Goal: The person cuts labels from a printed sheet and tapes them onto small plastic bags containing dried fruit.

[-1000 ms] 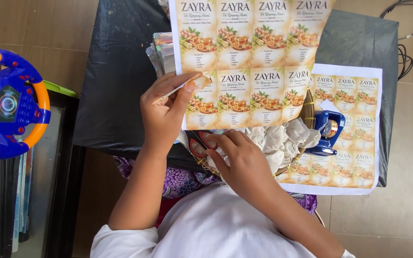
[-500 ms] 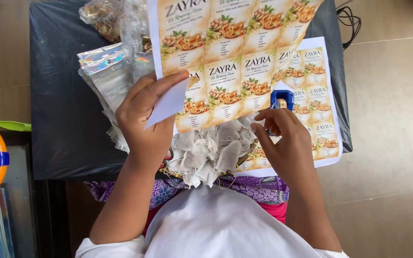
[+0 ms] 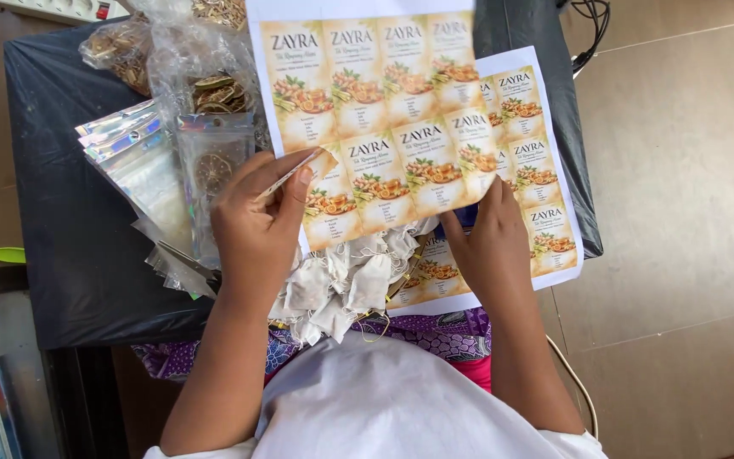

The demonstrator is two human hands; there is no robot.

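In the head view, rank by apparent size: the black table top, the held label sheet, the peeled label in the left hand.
1. Black table top, largest.
2. Held label sheet; it is nearer the camera, so it looks bigger than it is.
3. Peeled label in the left hand, smallest.

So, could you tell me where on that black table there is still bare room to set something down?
The black table is bare along its left side, between its left edge and the clear pouches. A narrow strip shows at the right edge beside the lower label sheet. The middle is crowded: the left hand and right hand hold the upper label sheet above the white sachets.
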